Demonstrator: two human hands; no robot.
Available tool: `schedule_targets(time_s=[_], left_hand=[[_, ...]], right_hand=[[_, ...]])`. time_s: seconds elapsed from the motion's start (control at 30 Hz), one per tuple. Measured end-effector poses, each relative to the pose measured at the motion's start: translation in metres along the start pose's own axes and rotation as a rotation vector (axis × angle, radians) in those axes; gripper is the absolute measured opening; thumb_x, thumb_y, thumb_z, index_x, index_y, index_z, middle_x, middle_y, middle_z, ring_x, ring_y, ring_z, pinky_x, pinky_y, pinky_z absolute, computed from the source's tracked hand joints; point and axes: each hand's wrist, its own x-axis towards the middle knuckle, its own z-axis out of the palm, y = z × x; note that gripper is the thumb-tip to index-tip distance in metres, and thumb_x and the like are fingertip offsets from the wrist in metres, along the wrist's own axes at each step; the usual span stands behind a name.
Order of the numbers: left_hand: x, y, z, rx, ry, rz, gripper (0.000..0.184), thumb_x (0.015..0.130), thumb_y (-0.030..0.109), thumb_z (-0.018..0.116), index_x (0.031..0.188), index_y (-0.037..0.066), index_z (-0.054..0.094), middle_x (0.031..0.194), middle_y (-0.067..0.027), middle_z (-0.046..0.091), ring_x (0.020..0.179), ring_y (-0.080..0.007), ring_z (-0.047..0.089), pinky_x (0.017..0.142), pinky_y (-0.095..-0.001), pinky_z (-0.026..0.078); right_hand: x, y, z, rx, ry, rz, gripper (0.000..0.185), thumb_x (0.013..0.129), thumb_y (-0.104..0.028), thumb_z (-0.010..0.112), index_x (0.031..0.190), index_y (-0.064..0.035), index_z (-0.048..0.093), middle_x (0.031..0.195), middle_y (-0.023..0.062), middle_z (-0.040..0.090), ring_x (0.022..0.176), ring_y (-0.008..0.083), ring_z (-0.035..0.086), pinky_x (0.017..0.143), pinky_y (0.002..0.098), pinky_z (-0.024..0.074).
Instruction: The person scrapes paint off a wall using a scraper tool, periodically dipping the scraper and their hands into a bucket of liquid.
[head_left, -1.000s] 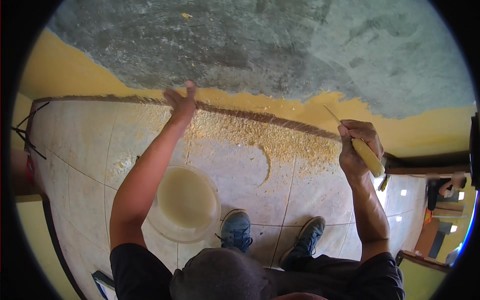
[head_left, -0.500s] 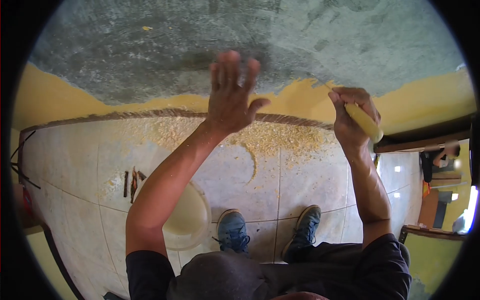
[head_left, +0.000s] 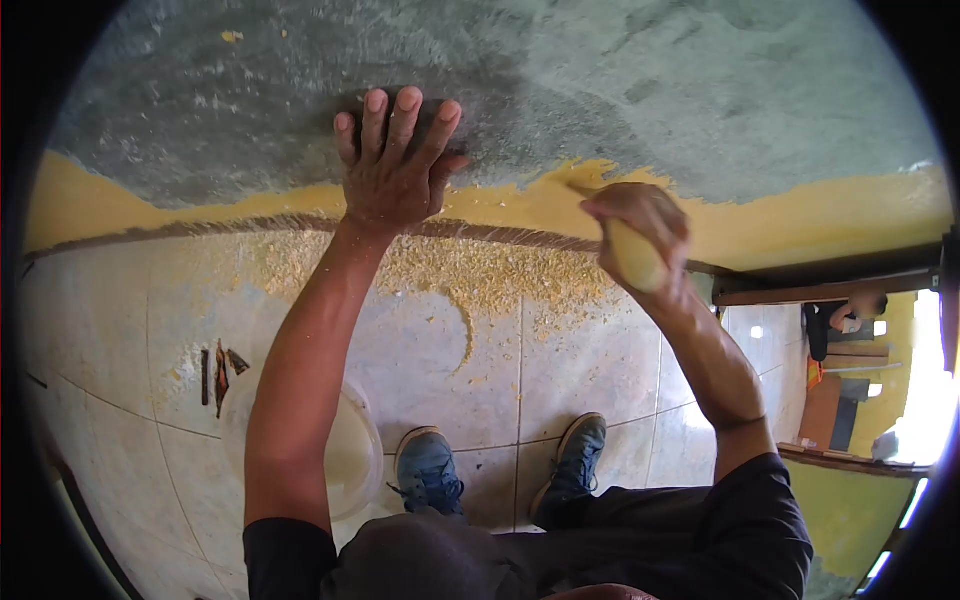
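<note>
Gripping the scraper (head_left: 640, 258) in the right hand (head_left: 655, 225), at the paint (head_left: 740, 222); slanting its long axis up-left, with the blade (head_left: 580, 188) near the paint's ragged upper edge. Resting the left hand (head_left: 392, 185), fingers splayed, farther left across that edge. Cannot tell whether touching paint with the blurred blade, nor see beneath the left palm.

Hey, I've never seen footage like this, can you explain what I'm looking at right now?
There's no machine here, just a person's two bare hands, seen by one camera worn on the head, looking forward and down. The left hand is spread against the wall, fingers apart. The right hand, slightly blurred, grips a pale-handled tool pointing at the yellow paint. On the tiled floor lie yellowish flakes and dark strips, beside a round container.
</note>
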Motion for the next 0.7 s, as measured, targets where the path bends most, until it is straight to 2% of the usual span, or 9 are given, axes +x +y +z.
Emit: schedule_targets(time_s=[0.07, 0.17, 0.2, 0.23, 0.3, 0.37, 0.43, 0.5, 0.7], left_hand=[[-0.009, 0.003, -0.001, -0.003, -0.004, -0.002, 0.064, 0.107, 0.052, 0.035, 0.162, 0.020, 0.027, 0.171, -0.0157, 0.010, 0.158, -0.0396, 0.002, 0.123, -0.0589, -0.005], [-0.006, 0.001, 0.001, -0.005, 0.014, 0.004, 0.063, 0.108, 0.051, 0.034, 0.163, 0.021, 0.027, 0.171, -0.0142, 0.010, 0.158, -0.0385, 0.002, 0.124, -0.0580, -0.006], [-0.006, 0.000, 0.001, 0.001, 0.015, 0.007, 0.063, 0.108, 0.051, 0.035, 0.163, 0.021, 0.027, 0.171, -0.0144, 0.010, 0.158, -0.0386, 0.002, 0.124, -0.0580, -0.006], [-0.007, 0.003, 0.000, 0.002, 0.010, 0.004, 0.063, 0.108, 0.051, 0.035, 0.163, 0.021, 0.027, 0.171, -0.0146, 0.010, 0.158, -0.0388, 0.001, 0.123, -0.0580, -0.006], [-0.011, 0.007, 0.001, -0.015, -0.001, -0.011, 0.063, 0.108, 0.051, 0.036, 0.162, 0.021, 0.028, 0.171, -0.0149, 0.010, 0.158, -0.0389, 0.002, 0.123, -0.0582, -0.006], [-0.011, 0.005, -0.002, -0.010, -0.003, -0.019, 0.062, 0.107, 0.050, 0.036, 0.162, 0.021, 0.029, 0.171, -0.0153, 0.010, 0.158, -0.0389, 0.002, 0.123, -0.0583, -0.006], [-0.010, 0.006, -0.002, -0.036, 0.003, -0.021, 0.062, 0.107, 0.048, 0.040, 0.161, 0.020, 0.031, 0.171, -0.0160, 0.011, 0.158, -0.0391, 0.002, 0.124, -0.0580, -0.006], [-0.012, 0.009, -0.004, -0.059, -0.014, -0.019, 0.061, 0.107, 0.046, 0.042, 0.161, 0.020, 0.032, 0.171, -0.0162, 0.011, 0.158, -0.0392, 0.002, 0.123, -0.0580, -0.006], [-0.016, 0.006, -0.005, -0.053, -0.042, -0.010, 0.061, 0.107, 0.045, 0.043, 0.161, 0.021, 0.031, 0.171, -0.0151, 0.011, 0.158, -0.0383, 0.001, 0.123, -0.0591, -0.006]], right_hand=[[0.006, -0.009, -0.004, -0.046, 0.218, -0.028, 0.017, 0.072, 0.000, 0.077, 0.085, -0.0056, 0.067, 0.084, 0.0089, 0.072, 0.077, 0.0242, 0.073, 0.064, 0.0363, 0.0569], [-0.003, -0.001, 0.007, 0.038, 0.164, -0.103, 0.027, 0.074, 0.013, 0.078, 0.085, -0.0050, 0.061, 0.083, 0.0101, 0.074, 0.075, 0.0238, 0.073, 0.066, 0.0338, 0.0591], [-0.003, -0.005, 0.002, -0.044, 0.080, -0.117, 0.026, 0.075, 0.013, 0.078, 0.085, -0.0042, 0.061, 0.083, 0.0097, 0.074, 0.075, 0.0234, 0.073, 0.065, 0.0329, 0.0594], [0.003, -0.004, -0.001, -0.046, 0.074, -0.118, 0.026, 0.075, 0.013, 0.078, 0.085, -0.0042, 0.061, 0.083, 0.0097, 0.074, 0.075, 0.0234, 0.073, 0.065, 0.0329, 0.0594], [0.013, -0.004, -0.004, 0.061, 0.148, -0.030, 0.014, 0.074, 0.003, 0.075, 0.084, -0.0044, 0.067, 0.081, 0.0082, 0.071, 0.075, 0.0234, 0.072, 0.062, 0.0348, 0.0561], [0.011, -0.002, -0.002, 0.012, 0.169, -0.012, 0.015, 0.074, 0.001, 0.074, 0.087, -0.0040, 0.070, 0.083, 0.0089, 0.073, 0.075, 0.0255, 0.073, 0.063, 0.0363, 0.0570], [-0.002, 0.009, 0.012, 0.112, 0.108, -0.053, 0.020, 0.073, 0.001, 0.073, 0.091, -0.0047, 0.070, 0.086, 0.0103, 0.074, 0.076, 0.0268, 0.073, 0.065, 0.0379, 0.0577], [-0.017, 0.008, 0.027, 0.020, -0.143, 0.010, 0.022, 0.069, 0.001, 0.074, 0.090, -0.0062, 0.070, 0.088, 0.0115, 0.074, 0.077, 0.0257, 0.073, 0.069, 0.0411, 0.0589], [0.001, -0.005, 0.012, -0.038, 0.199, -0.097, 0.020, 0.072, 0.001, 0.072, 0.091, -0.0043, 0.068, 0.089, 0.0130, 0.074, 0.078, 0.0279, 0.073, 0.062, 0.0393, 0.0573]])
